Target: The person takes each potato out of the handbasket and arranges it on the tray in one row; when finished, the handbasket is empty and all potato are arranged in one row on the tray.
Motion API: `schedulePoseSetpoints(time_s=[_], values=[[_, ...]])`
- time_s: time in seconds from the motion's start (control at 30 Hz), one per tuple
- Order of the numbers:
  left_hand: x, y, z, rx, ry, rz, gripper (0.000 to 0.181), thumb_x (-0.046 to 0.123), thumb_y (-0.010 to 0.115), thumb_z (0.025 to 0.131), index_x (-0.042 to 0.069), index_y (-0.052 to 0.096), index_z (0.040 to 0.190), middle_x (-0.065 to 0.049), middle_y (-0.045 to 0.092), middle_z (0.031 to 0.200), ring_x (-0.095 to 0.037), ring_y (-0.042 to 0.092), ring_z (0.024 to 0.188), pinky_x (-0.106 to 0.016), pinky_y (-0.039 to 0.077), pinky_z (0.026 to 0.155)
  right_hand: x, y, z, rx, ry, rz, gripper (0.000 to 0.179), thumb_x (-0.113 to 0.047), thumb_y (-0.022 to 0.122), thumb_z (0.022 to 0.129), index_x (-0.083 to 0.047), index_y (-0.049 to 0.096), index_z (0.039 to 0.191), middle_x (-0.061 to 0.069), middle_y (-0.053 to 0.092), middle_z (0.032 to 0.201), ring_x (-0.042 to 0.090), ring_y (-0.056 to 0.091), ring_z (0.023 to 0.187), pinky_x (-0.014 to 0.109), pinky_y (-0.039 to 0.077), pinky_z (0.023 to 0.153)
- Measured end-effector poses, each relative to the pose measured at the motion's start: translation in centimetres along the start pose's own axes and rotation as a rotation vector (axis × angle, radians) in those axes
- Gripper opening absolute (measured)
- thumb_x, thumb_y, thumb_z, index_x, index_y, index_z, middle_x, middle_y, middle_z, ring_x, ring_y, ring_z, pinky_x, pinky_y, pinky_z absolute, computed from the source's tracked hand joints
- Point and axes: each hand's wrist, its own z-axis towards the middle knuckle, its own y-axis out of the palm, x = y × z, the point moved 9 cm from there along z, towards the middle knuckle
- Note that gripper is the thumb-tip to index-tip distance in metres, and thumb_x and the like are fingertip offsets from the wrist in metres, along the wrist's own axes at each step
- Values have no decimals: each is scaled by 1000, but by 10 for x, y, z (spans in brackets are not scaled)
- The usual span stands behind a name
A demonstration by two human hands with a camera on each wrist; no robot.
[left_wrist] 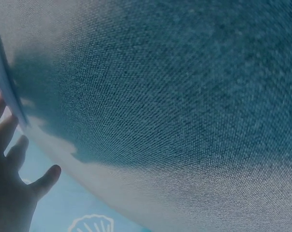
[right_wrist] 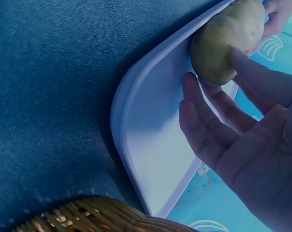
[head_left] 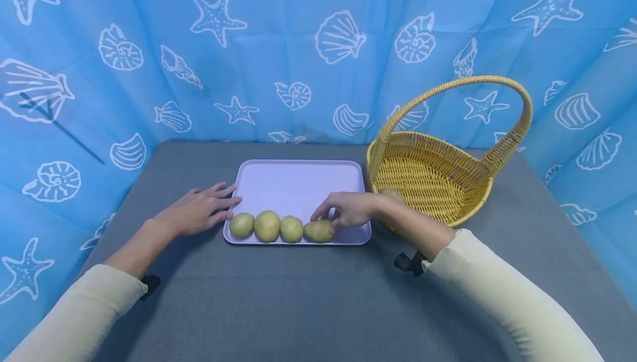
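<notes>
Several potatoes [head_left: 267, 226] stand side by side along the near edge of a lilac tray [head_left: 303, 182]. At the right end of that row, my right hand [head_left: 348, 209] pinches an oblong potato [head_left: 317, 231] between thumb and fingers. The right wrist view shows the thumb lying on this potato [right_wrist: 213, 53], with the other fingers bent under its far side. My left hand [head_left: 199, 211] lies with spread fingers at the tray's left rim, beside the leftmost potato [head_left: 241, 225]. In the left wrist view, the left hand [left_wrist: 13, 179] shows at the lower left edge, holding nothing.
A yellow wicker basket [head_left: 423, 168] with a tall arched handle [head_left: 460, 81] stands right of the tray. One potato [head_left: 393, 194] inside it is partly hidden by my right forearm. Grey cloth [head_left: 278, 301] covers the table, and a blue seashell curtain [head_left: 298, 47] hangs behind.
</notes>
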Motion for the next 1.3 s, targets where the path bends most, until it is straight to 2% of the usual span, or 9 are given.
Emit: schedulePoseSetpoints(time_s=[0.27,0.37,0.57,0.67,0.77,0.87,1.07,1.2,1.3], values=[[1,0,-1,5,2,-4,51,40,53,103,14,50,147,-15,35,158,-46,25,145,-74,26,105,5,1,-1,10,57,20,51,8,63,85,5,57,135,18,65,123,29,63,114,34,51,97],[1,1,-1,5,3,-10,52,40,52,103,14,49,148,-15,35,158,-46,25,145,-74,26,105,7,1,-6,-2,87,51,54,3,66,87,5,53,139,20,62,130,30,63,116,34,52,97],[2,2,0,6,5,-11,51,39,52,104,14,49,148,-15,34,158,-46,25,145,-74,26,105,3,-17,-34,14,74,155,60,-2,67,90,3,45,146,24,51,142,37,59,121,40,50,100],[1,1,0,8,2,-14,51,39,51,104,14,50,148,-15,34,158,-46,25,145,-74,25,105,0,-31,-52,41,46,209,59,-2,69,88,3,48,143,23,55,137,37,60,119,45,50,100],[1,1,0,8,0,-11,51,40,50,104,14,50,147,-15,34,158,-46,25,145,-73,26,106,4,-44,-70,61,68,252,57,-6,74,87,0,53,139,15,61,128,32,61,116,45,50,99],[1,1,0,9,1,-6,51,41,49,104,14,50,147,-15,34,158,-46,26,145,-73,27,106,14,-55,-88,73,108,287,55,-8,76,86,-1,56,137,10,63,126,30,61,116,40,51,98],[3,-1,0,8,1,-14,51,42,50,104,14,51,147,-15,35,158,-45,26,145,-72,27,106,43,-73,-119,85,181,364,55,-9,76,87,2,54,136,19,61,131,37,58,123,37,52,98],[3,-1,0,4,-1,-8,50,40,50,104,14,51,147,-16,35,158,-46,26,145,-72,27,106,65,-79,-132,84,249,426,60,-10,75,88,5,49,141,24,52,142,41,51,130,36,49,101],[2,0,0,0,-6,-5,50,41,50,104,14,51,147,-15,34,158,-45,25,145,-72,27,106,78,-77,-136,50,277,429,67,-12,73,90,5,41,147,24,43,150,42,45,136,40,44,106]])
